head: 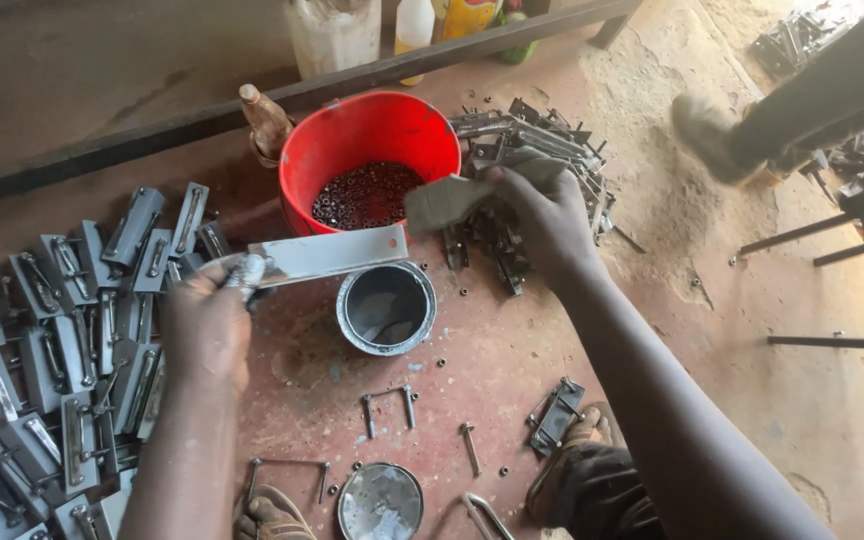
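My left hand [207, 320] grips one end of a flat grey metal plate [332, 254], which reaches out level over a small open tin [386, 308]. My right hand [542, 215] holds a crumpled grey rag [447, 200] just beyond the plate's far end, above the rim of a red bucket [367, 130] that holds several small dark nuts. Rag and plate are close, and whether they touch is unclear.
Rows of grey metal latch parts [52, 340] lie at left, and a tangled pile of similar parts [542, 140] sits behind my right hand. Loose U-bolts [389, 400], a tin lid [380, 502] and a latch [555, 415] lie on the floor. Another person's foot [717, 135] is at top right.
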